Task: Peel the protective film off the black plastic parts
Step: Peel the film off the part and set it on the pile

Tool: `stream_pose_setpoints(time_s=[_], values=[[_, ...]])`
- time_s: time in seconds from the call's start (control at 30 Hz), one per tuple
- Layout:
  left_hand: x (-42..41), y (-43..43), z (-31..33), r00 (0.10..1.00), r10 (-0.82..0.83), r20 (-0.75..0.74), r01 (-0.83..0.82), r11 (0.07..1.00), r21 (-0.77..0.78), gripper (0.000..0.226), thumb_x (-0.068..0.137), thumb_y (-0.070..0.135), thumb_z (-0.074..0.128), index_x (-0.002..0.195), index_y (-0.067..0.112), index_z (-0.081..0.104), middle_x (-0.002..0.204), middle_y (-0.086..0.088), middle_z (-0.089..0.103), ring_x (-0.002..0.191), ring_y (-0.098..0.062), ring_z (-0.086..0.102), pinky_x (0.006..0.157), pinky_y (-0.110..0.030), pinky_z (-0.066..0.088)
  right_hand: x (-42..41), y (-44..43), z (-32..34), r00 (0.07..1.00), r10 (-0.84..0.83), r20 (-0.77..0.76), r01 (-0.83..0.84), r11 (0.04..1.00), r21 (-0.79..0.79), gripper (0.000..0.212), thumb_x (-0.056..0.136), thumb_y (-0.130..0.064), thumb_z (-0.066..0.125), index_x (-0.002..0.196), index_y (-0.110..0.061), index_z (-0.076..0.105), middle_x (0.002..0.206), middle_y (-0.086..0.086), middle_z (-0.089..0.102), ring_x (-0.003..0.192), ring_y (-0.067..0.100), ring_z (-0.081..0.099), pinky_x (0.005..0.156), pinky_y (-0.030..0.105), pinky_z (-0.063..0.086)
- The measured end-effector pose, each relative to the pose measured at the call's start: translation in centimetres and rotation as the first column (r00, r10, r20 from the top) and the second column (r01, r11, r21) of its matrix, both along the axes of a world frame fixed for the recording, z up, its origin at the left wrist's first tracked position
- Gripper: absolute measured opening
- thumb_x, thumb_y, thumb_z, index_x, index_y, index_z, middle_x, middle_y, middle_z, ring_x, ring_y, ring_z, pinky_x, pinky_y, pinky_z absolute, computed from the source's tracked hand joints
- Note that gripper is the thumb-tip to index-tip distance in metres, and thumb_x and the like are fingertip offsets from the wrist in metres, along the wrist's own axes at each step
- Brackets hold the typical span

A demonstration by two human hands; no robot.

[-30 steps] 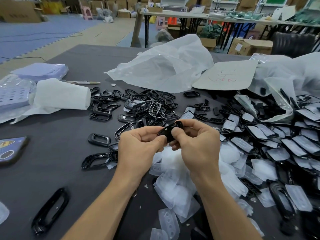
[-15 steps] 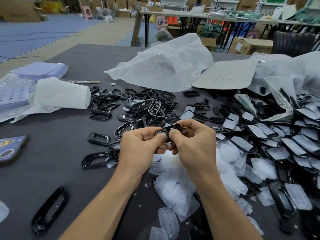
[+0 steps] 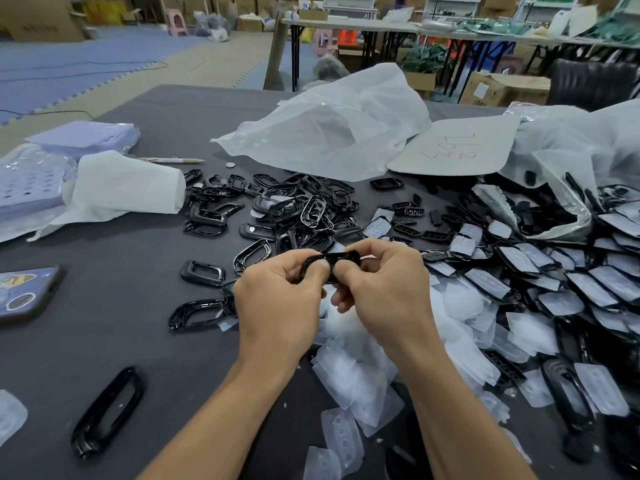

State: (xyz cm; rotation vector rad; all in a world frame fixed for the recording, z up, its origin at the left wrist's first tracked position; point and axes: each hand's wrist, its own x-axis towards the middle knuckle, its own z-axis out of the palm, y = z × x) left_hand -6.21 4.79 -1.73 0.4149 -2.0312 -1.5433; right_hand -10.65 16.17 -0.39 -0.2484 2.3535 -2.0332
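One black part (image 3: 341, 255), left hand (image 3: 280, 301), right hand (image 3: 386, 289) pinching

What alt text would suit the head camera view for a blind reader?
A left hand and right hand grip one black plastic part over a dark table. Peeled film lies beneath, bare frames behind, film-covered parts at right.

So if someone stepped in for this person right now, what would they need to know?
Left hand and right hand both pinch one black part above the table. Whether its film is off cannot be told.
Peeled frames lie heaped ahead; shed films heaped beneath the hands.
Many film-covered parts wait on the right: peel those.
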Motion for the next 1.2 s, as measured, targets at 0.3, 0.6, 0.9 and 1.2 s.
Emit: stream_pose_setpoints(time_s=[0.3,0.6,0.9,1.2], values=[[-0.9,-1.1,-0.1,0.985,-0.171,-0.019,0.17,0.956,0.239,0.032,0.084,-0.001,0.078,0.078,0.03,0.083,0.07,-0.006,0.078,0.059,-0.016,0.072,0.061,-0.025,0.06,-0.4,0.3,0.1,1.0,0.014,0.019,-0.013,0.997,-0.079,0.019,0.087,0.002,0.068,0.076,-0.014,0.071,0.059,0.011,0.069,0.047,0.022,0.063,0.048,0.032,0.052],[-1.7,-2.9,-0.2,1.0,-0.004,0.015,-0.005,0.849,0.528,0.009,0.089,-0.007,0.073,0.091,0.002,0.075,0.062,-0.003,0.072,0.048,-0.016,0.067,0.049,-0.026,0.059,-2.1,4.2,0.1,0.982,-0.052,-0.182,0.164,0.711,0.684,0.013,0.086,-0.042,0.072,0.096,-0.035,0.077,0.102,-0.013,0.072,0.11,0.02,0.059,0.106,0.041,0.042],[-1.9,-2.9,-0.7,1.0,-0.003,-0.008,0.007,0.867,0.498,0.009,0.094,0.002,0.072,0.098,0.008,0.077,0.066,-0.01,0.074,0.05,-0.018,0.068,0.048,-0.025,0.056,-1.4,3.2,0.7,0.955,-0.04,-0.293,0.227,0.735,0.639,0.028,0.09,-0.026,0.071,0.066,-0.038,0.061,0.088,-0.013,0.07,0.101,0.019,0.058,0.103,0.031,0.026],[-2.1,-3.1,-1.4,0.999,0.034,0.036,-0.046,0.904,0.425,0.018,0.09,0.004,0.078,0.08,0.019,0.078,0.066,-0.004,0.076,0.057,-0.02,0.074,0.054,-0.027,0.059,-0.5,1.9,0.9,0.965,0.157,-0.209,0.059,0.649,0.759,0.019,0.081,-0.036,0.081,0.068,-0.036,0.068,0.102,-0.016,0.068,0.112,0.012,0.056,0.106,0.028,0.022]])
